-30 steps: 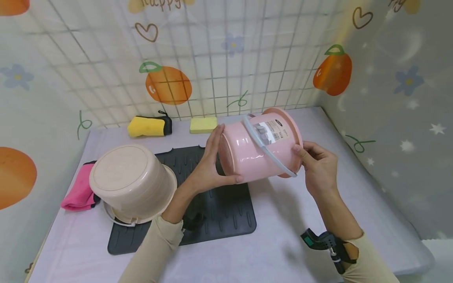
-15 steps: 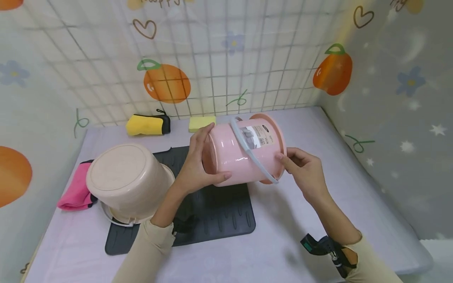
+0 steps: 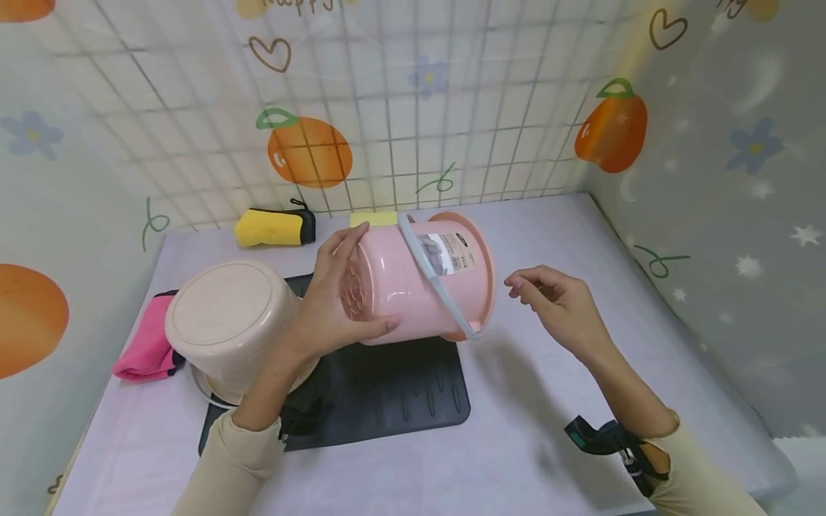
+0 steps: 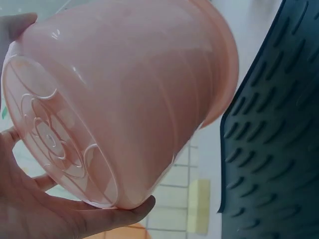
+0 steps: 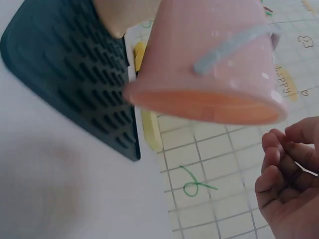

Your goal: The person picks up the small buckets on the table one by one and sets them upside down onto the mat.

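A pink bucket [image 3: 387, 276] is held on its side above the table, its mouth facing right. My left hand [image 3: 319, 308] grips it round the base, thumb and fingers spread to opposite sides. In the left wrist view the fingers curve about the flower-moulded bottom of the bucket [image 4: 129, 104]. A pale grey-blue bail handle [image 3: 429, 276] lies across the bucket beside a printed label [image 3: 445, 253]. Just right of the rim, my right hand [image 3: 558, 304] has loosely curled fingers and holds nothing. The right wrist view shows a gap between that hand [image 5: 294, 184] and the orange-toned rim.
Upside down at left stands a cream bucket [image 3: 222, 308], partly over a dark ribbed mat [image 3: 413, 401]. Beside it lies a folded pink cloth [image 3: 148, 340]. Along the back are a yellow rolled cloth [image 3: 267, 228] and a yellow sponge [image 3: 371, 218], close to the wall grid.
The pink bucket has moved left in my left hand, and its bottom has turned further into view. My right hand has let go of the rim and now sits apart from it.
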